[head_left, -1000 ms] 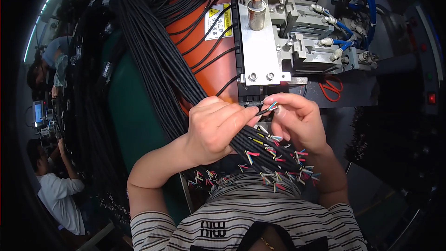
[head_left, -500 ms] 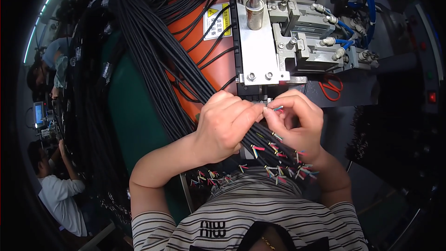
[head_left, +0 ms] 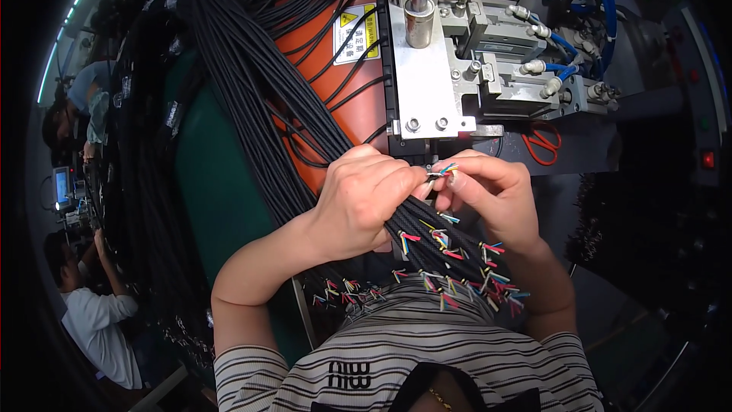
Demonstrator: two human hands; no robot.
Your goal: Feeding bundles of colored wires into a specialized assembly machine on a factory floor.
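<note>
Many colour-tipped cables (head_left: 415, 217) spread below my hands. My left hand (head_left: 362, 197) pinches one black cable (head_left: 433, 177) at its end; its coloured wires (head_left: 449, 168) lie between thumb and forefinger of my right hand (head_left: 499, 198), whether pressed I cannot tell. Beyond stands a metal machine (head_left: 427, 91).

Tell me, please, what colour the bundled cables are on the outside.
The bundled cables are black outside, clearest in the head view.

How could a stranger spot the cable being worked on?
Find the metal machine at top centre. Just below its pale plate, the left hand and right hand meet at a black cable. Its coloured wires sit between the hands, while neighbouring cables splay theirs below.
</note>
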